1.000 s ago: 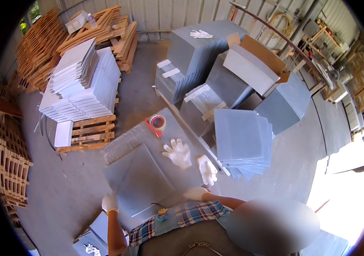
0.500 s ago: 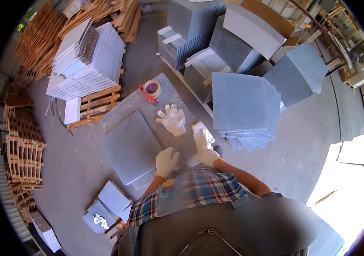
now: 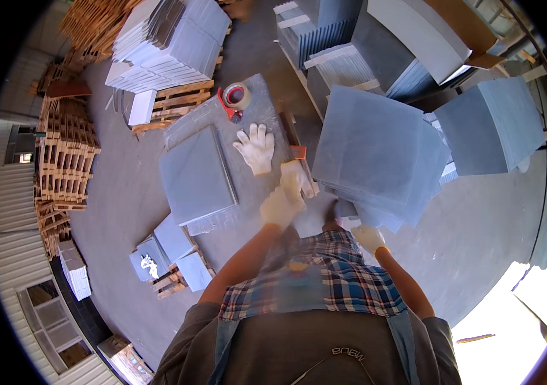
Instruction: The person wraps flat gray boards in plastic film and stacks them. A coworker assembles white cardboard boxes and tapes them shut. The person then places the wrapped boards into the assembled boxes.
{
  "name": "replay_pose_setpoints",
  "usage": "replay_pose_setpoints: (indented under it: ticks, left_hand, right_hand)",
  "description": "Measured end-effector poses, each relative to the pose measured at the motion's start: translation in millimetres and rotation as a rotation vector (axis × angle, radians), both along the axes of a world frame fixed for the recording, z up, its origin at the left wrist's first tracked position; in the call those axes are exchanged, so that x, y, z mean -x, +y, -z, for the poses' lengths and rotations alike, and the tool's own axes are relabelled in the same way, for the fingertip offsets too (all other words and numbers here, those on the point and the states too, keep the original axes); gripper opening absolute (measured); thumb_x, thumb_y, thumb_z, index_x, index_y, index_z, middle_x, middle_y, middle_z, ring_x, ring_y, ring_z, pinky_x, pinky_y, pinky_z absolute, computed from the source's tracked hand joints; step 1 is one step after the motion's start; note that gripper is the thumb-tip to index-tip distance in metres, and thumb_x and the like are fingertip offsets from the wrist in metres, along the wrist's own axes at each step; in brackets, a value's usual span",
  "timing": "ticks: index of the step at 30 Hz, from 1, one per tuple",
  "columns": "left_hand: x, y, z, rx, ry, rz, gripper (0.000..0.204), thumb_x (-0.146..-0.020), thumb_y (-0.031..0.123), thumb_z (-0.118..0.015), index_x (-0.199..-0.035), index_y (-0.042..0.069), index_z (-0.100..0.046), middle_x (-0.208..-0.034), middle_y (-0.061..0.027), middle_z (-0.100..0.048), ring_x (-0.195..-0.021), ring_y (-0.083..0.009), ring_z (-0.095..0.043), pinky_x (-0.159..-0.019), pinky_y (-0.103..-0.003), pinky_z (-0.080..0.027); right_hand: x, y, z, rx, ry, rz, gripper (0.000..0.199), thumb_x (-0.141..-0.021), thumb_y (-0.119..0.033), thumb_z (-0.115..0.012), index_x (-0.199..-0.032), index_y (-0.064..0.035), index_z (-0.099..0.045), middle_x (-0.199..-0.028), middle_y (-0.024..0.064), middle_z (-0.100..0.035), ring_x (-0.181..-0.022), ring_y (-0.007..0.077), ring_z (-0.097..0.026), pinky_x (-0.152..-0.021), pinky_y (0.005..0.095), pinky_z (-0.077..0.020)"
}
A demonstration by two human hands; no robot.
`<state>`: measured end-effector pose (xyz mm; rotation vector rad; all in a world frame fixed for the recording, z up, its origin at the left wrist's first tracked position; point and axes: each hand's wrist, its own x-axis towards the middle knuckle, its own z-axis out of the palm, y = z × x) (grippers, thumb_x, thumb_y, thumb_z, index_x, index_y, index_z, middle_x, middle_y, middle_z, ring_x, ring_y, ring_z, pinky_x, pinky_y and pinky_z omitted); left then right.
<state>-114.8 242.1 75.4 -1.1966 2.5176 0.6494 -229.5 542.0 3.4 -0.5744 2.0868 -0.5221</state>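
My left hand [image 3: 278,208], in a white knit glove, reaches forward over the near right edge of the plastic-wrapped table top [image 3: 206,224]. Its fingers close against a loose white glove [image 3: 295,176], though motion blur softens their outline. My right hand [image 3: 368,239], gloved too, hangs low beside my plaid apron, near the fanned stack of grey sheets [image 3: 370,144]. Its fingers look loosely stretched out, with nothing seen in them. A second loose glove [image 3: 255,149] lies flat with its fingers spread. Beyond it are a roll of tape [image 3: 237,96] and a red tape dispenser [image 3: 229,110].
Grey square panels [image 3: 196,176] lie stacked on the table's left. White boards [image 3: 174,48] stand on a pallet [image 3: 183,99] at far left. More grey panels [image 3: 488,128] and an open cardboard box [image 3: 421,35] fill the far right. Smaller sheets [image 3: 172,237] sit low at left.
My right hand has left the loose glove and drawn back to the right. My left hand has come forward and right onto that glove. The view has shifted.
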Motion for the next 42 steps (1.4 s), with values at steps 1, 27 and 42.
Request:
replay_pose_setpoints:
  ticks: [1,27,42]
  left_hand:
    - [5,0,2,-0.009,-0.008,-0.023,0.055,-0.080,0.047,-0.070,-0.111,0.003,-0.059,-0.104,-0.0198,-0.070,-0.097,-0.0426,-0.067,-0.086,-0.051,-0.052]
    - [77,-128,-12,0.060,0.217,-0.493,0.054,-0.094,0.045,-0.056,-0.134,0.009,-0.055,-0.118,-0.0232,-0.067,-0.105,-0.0384,-0.068,-0.090,-0.047,-0.053]
    - [14,-30,13,-0.005,0.543,-0.058,0.040,-0.084,0.028,-0.069,-0.116,0.006,-0.059,-0.104,-0.0175,-0.066,-0.097,-0.0384,-0.064,-0.082,-0.050,-0.050]
  right_hand:
    - [6,8,-6,-0.039,-0.051,0.049,0.050,-0.093,-0.048,-0.053,-0.099,-0.0017,-0.071,-0.088,0.0176,-0.073,-0.087,0.0352,-0.069,-0.082,0.0440,-0.0516]
    - [29,80,-16,-0.034,-0.337,0.646,0.043,-0.092,-0.041,-0.061,-0.108,-0.0019,-0.070,-0.085,0.0095,-0.071,-0.066,0.0183,-0.065,-0.055,0.0318,-0.0513]
    - [158,31,-132,0.349,-0.102,0.832,0.031,-0.094,-0.030,-0.058,-0.105,-0.0029,-0.067,-0.083,0.0075,-0.069,-0.066,0.0151,-0.063,-0.056,0.0291,-0.0490]
